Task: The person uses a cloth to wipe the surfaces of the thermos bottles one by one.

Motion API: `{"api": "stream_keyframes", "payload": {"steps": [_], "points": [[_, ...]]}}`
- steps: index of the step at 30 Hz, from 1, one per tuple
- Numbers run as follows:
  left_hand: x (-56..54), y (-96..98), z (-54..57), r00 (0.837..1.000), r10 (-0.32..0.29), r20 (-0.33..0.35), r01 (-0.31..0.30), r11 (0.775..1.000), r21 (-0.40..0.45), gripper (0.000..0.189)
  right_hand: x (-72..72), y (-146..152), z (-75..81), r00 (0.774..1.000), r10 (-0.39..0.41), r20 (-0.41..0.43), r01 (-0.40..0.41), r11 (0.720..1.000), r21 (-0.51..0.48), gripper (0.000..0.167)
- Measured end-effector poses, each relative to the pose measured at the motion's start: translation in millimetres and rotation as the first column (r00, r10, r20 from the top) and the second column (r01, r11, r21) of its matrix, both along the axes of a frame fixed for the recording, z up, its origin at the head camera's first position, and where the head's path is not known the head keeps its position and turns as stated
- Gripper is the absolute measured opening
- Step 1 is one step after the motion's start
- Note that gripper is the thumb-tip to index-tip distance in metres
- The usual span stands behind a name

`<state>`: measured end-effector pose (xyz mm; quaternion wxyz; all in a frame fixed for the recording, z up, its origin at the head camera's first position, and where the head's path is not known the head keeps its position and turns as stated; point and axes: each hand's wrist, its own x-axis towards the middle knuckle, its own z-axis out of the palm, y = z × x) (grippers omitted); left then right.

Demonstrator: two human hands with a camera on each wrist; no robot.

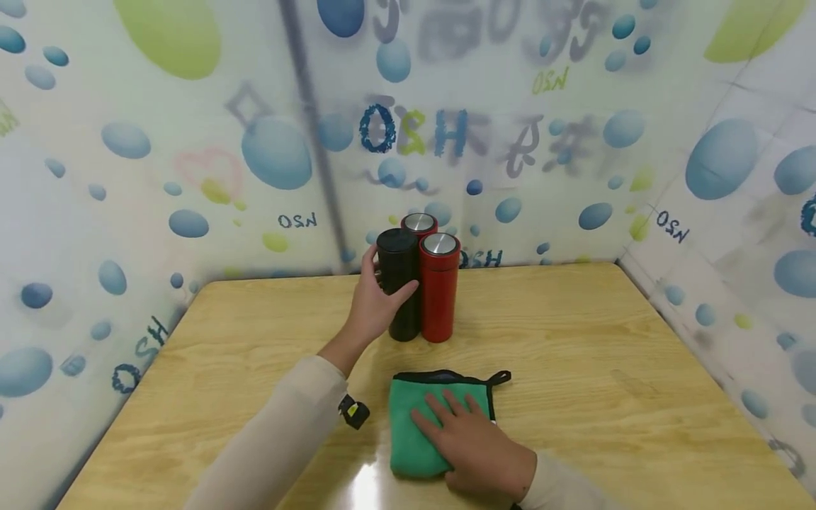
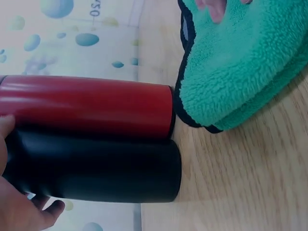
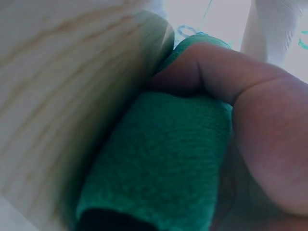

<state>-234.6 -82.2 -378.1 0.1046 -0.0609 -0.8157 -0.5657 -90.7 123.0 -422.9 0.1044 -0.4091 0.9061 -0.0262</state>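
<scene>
My left hand (image 1: 376, 301) grips a black thermos bottle (image 1: 405, 312) around its upper part, thumb in front and fingers behind. The bottle stands upright beside a red bottle (image 1: 440, 304) with a silver lid, which overlaps a second red bottle (image 1: 418, 222) behind. Nearer to me lies a folded green towel (image 1: 408, 432) with black edging and a hanging loop. My right hand (image 1: 481, 443) lies over the towel with spread fingers. In the right wrist view its bent thumb (image 3: 216, 67) digs into the towel's side, its tip close to the table.
The wooden table (image 1: 574, 354) reaches to a white wall (image 1: 510, 92) printed with blue and green spots at the back, with more such walls at the sides. A small black device (image 1: 353, 411) sits at my left sleeve.
</scene>
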Motion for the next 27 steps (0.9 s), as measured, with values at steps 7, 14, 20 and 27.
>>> {"api": "stream_keyframes", "payload": {"steps": [7,14,20,27], "points": [[5.7,-7.8,-4.5,0.998,0.057,-0.036,-0.058,0.998,-0.018,0.088,-0.3,0,-0.6,0.998,0.016,-0.061,-0.017,1.0,-0.024,0.081],[27.0,-19.0,-2.4,0.994,0.073,-0.077,-0.078,0.995,-0.062,0.084,-5.5,2,4.2,0.999,-0.018,-0.031,0.015,0.996,-0.086,0.065],[45.8,-30.8,1.6,0.994,0.039,-0.104,-0.055,0.987,-0.152,0.076,-15.7,5,8.0,0.997,-0.049,-0.055,0.038,0.983,-0.18,0.05],[64.7,-38.7,-2.5,0.997,-0.022,-0.067,0.016,0.996,-0.093,0.071,-27.5,16,20.5,0.956,-0.209,0.204,0.276,0.874,-0.4,0.039]]}}
